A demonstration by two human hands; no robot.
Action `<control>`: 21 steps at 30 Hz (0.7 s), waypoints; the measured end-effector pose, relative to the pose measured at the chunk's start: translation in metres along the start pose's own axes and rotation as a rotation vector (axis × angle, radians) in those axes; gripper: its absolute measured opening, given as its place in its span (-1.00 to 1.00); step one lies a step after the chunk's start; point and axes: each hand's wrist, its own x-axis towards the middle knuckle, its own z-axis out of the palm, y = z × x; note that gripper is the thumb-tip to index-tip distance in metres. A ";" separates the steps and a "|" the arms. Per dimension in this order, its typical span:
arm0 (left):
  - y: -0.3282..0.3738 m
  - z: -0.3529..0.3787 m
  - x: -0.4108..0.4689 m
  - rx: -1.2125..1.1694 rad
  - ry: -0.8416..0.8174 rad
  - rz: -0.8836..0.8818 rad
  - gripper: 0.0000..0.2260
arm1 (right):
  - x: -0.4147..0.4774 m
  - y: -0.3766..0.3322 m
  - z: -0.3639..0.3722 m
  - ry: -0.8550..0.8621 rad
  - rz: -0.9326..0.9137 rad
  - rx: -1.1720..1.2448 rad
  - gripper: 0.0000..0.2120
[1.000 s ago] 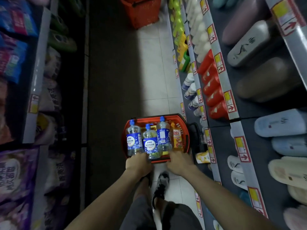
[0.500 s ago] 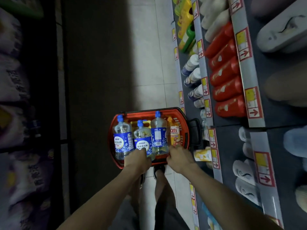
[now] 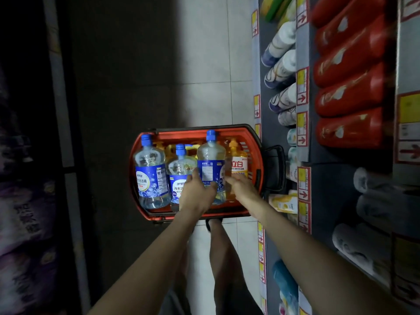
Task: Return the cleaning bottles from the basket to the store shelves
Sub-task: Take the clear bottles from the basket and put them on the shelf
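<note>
three blue-capped bottles (image 3: pixel 180 164) stand upright in the red basket (image 3: pixel 181 133) on the floor, with an orange bottle (image 3: pixel 238 165) at their 3 o'clock and the shelves (image 3: pixel 301 42) further that way. the left hand (image 3: pixel 196 194) curls its fingers round the lower label of the tallest bottle (image 3: pixel 211 160). the right hand (image 3: pixel 243 189) is at its 4 o'clock side, but blur hides whether those fingers grasp anything. full of liquid, the bottle looks heavy, its plastic smooth and likely to give under a squeeze. better to hold it low with both palms, or at the neck.
</note>
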 end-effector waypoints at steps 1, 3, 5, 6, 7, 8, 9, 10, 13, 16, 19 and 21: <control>0.001 0.005 0.004 -0.084 0.024 -0.028 -0.38 | 0.017 0.009 0.001 -0.004 0.018 0.052 -0.49; 0.004 0.014 0.011 -0.249 0.071 -0.093 -0.43 | 0.037 0.019 0.005 -0.029 0.034 0.120 -0.64; 0.007 0.020 0.017 -0.354 0.098 -0.159 -0.51 | 0.028 0.006 0.006 -0.044 0.043 0.183 -0.77; 0.008 0.021 0.021 -0.391 0.098 -0.193 -0.55 | 0.027 0.003 0.007 -0.053 0.047 0.216 -0.81; 0.007 0.021 0.024 -0.424 0.094 -0.222 -0.60 | 0.028 0.000 0.009 -0.066 0.052 0.243 -0.83; 0.007 0.020 0.028 -0.446 0.085 -0.245 -0.64 | 0.031 0.000 0.011 -0.076 0.064 0.266 -0.82; 0.007 0.018 0.031 -0.467 0.076 -0.254 -0.67 | 0.032 -0.002 0.012 -0.081 0.080 0.284 -0.80; 0.006 0.017 0.034 -0.463 0.061 -0.258 -0.70 | 0.034 -0.002 0.014 -0.083 0.098 0.299 -0.78; -0.008 0.023 0.041 -0.346 0.031 -0.210 -0.62 | 0.039 -0.002 0.017 -0.070 0.121 0.356 -0.75; -0.031 0.043 0.056 -0.224 0.053 -0.163 -0.15 | 0.039 -0.002 0.018 -0.070 0.137 0.408 -0.77; -0.015 0.039 0.046 -0.206 0.089 -0.162 -0.06 | 0.033 -0.004 0.020 -0.081 0.139 0.441 -0.72; -0.011 0.039 0.043 -0.201 0.093 -0.156 -0.11 | 0.033 -0.002 0.022 -0.072 0.134 0.447 -0.67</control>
